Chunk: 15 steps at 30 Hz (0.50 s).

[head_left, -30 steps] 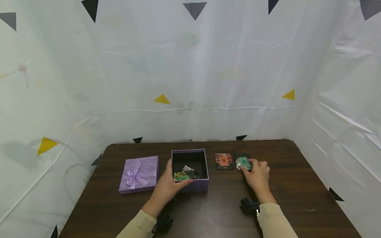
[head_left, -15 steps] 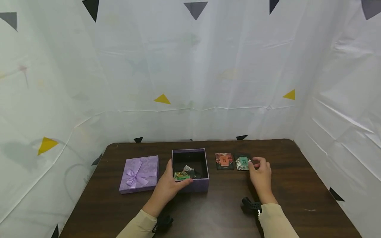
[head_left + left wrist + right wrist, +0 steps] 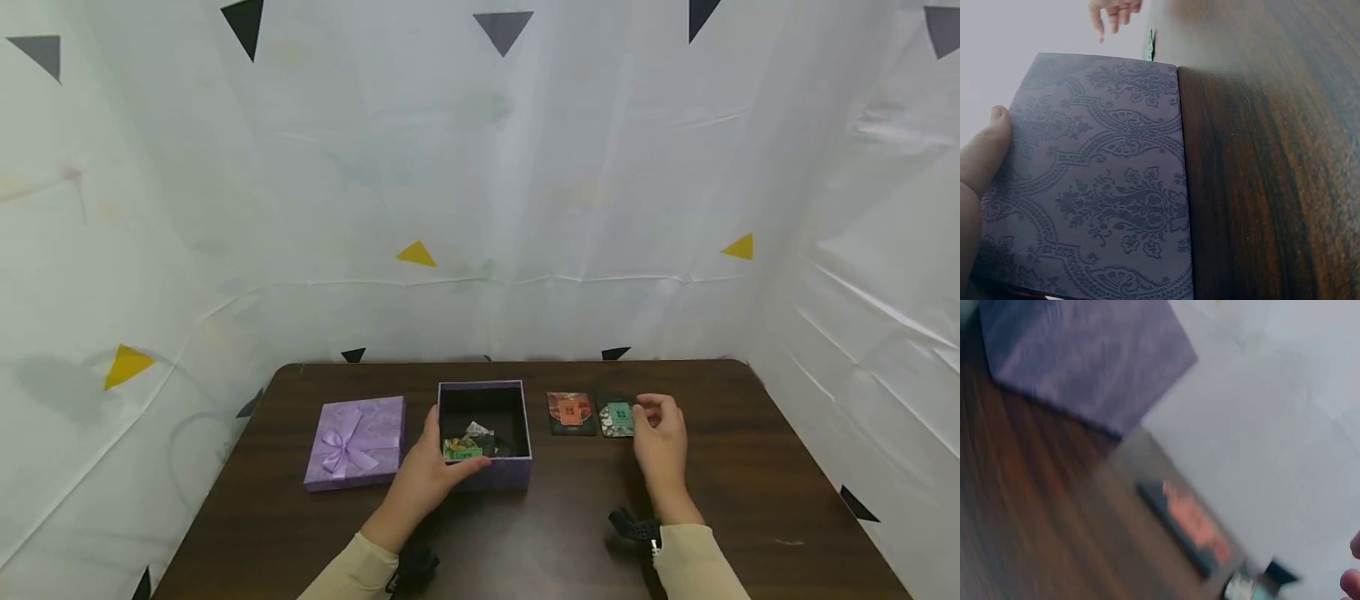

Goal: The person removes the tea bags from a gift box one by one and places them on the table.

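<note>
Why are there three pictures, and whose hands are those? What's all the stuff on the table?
They are a person's two hands. One camera sits on the person's head and sees the whole brown table. Two more sit on the wrists, so those pictures look very close up and one is blurry.

The left hand grips the front corner of an open purple box with small bright packets inside. That box's patterned side fills the left wrist picture. Its lid, with a bow, lies to the left.

To the right of the box lie an orange card and a green card. The right hand is at the green card's edge, fingers curled; I can't tell if it holds it.
</note>
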Available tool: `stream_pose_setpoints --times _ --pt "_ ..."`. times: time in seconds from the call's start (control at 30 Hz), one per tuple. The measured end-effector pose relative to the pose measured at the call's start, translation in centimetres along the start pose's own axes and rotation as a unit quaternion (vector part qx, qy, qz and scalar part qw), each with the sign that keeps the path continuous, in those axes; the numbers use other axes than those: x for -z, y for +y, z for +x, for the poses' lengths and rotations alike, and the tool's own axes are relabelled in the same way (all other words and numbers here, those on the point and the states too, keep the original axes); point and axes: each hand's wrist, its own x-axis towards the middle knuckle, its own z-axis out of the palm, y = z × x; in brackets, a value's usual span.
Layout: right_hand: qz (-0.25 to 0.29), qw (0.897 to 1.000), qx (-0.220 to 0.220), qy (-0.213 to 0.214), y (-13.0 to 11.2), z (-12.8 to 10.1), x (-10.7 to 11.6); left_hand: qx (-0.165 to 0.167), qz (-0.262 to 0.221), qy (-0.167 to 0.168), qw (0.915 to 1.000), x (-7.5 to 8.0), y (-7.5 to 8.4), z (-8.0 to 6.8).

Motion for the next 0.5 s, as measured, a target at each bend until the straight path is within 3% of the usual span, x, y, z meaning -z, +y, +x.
stream_pose_setpoints --times 0.1,0.2,0.33,0.5 --pt "0.008 0.999 0.004 -0.037 -2.1 -0.5 0.1 0.003 0.002 -0.002 1.0 -0.1 0.0 0.0" --pt "0.008 0.993 0.007 -0.116 -4.5 -0.7 0.2 0.003 0.001 0.0 1.0 -0.2 0.0 0.0" --pt "0.016 0.976 0.029 -0.213 -7.4 -0.9 -0.2 -0.001 -0.003 0.001 1.0 -0.1 0.0 0.1" --pt "0.055 0.954 0.056 -0.288 -10.1 -1.5 -1.2 0.0 0.001 0.001 1.0 -0.1 -0.1 0.2"
